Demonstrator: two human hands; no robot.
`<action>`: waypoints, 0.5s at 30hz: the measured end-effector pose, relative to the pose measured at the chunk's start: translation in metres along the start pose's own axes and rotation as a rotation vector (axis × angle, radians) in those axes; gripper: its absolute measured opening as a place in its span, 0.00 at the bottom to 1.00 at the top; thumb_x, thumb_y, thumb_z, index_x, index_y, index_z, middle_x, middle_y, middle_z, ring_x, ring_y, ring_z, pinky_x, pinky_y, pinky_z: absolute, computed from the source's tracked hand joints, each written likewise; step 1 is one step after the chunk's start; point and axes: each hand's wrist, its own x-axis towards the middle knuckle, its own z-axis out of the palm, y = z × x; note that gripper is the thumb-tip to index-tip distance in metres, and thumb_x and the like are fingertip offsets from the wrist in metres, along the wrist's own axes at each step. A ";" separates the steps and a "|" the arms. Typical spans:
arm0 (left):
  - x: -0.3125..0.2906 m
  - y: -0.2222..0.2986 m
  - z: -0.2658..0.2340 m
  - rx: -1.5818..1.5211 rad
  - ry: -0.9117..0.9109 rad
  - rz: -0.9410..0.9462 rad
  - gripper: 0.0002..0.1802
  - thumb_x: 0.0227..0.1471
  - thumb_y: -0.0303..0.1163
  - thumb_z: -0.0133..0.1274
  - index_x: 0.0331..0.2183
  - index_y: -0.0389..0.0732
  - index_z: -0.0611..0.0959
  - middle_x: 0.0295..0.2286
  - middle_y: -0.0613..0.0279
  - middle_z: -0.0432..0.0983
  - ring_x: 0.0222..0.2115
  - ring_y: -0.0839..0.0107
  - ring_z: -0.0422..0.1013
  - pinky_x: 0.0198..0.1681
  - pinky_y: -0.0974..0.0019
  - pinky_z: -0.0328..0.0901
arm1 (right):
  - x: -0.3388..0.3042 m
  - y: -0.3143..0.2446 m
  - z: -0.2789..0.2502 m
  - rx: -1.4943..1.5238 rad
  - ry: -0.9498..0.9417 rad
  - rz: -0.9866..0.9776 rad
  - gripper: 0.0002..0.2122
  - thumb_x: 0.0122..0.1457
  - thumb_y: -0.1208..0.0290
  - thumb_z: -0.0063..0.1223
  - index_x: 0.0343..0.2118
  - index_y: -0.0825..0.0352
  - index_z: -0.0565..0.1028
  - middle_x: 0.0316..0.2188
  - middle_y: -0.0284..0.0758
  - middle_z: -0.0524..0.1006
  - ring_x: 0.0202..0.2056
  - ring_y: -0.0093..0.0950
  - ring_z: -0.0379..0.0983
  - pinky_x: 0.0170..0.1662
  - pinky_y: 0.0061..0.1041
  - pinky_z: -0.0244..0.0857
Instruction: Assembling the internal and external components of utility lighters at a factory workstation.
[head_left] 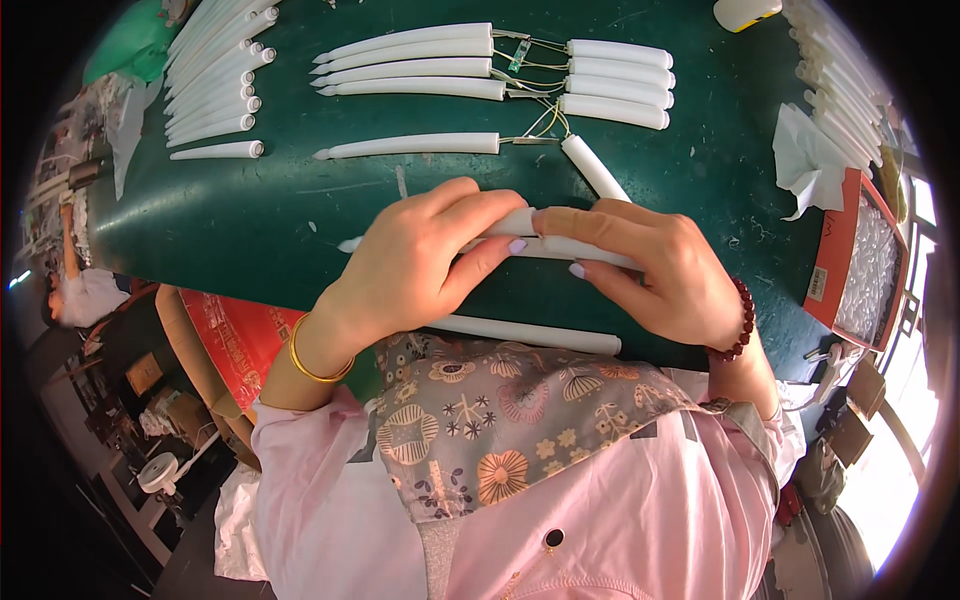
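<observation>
My left hand point(415, 245) is closed around a white LED taper candle point(514, 224), whose pointed tip shows past the knuckles. On its right, my right hand point(660, 260) grips a white tube section point(590, 250) end to end with it. Fingers and thumbs of both hands meet near the joint, so whether the two parts are joined is hidden. Just beyond the right hand lies a short white tube point(592, 165), wired to a longer candle body point(420, 146). Between my hands and my apron, another white tube point(535, 332) rests on the table.
Several candle bodies point(410, 68) wired to short tubes point(620, 75) lie across the green table point(250, 220). Finished-looking white candles point(210, 110) are stacked at far left, more point(835, 100) at far right. A red box of clear plastic pieces point(868, 270) stands at the right edge.
</observation>
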 end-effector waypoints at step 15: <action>-0.005 0.006 0.003 0.226 0.148 0.224 0.20 0.46 0.37 0.70 0.42 0.45 0.87 0.24 0.70 0.70 0.21 0.72 0.70 0.21 0.67 0.63 | -0.008 -0.013 0.011 -0.098 0.060 0.090 0.14 0.56 0.74 0.67 0.45 0.70 0.80 0.32 0.43 0.82 0.28 0.47 0.79 0.32 0.35 0.72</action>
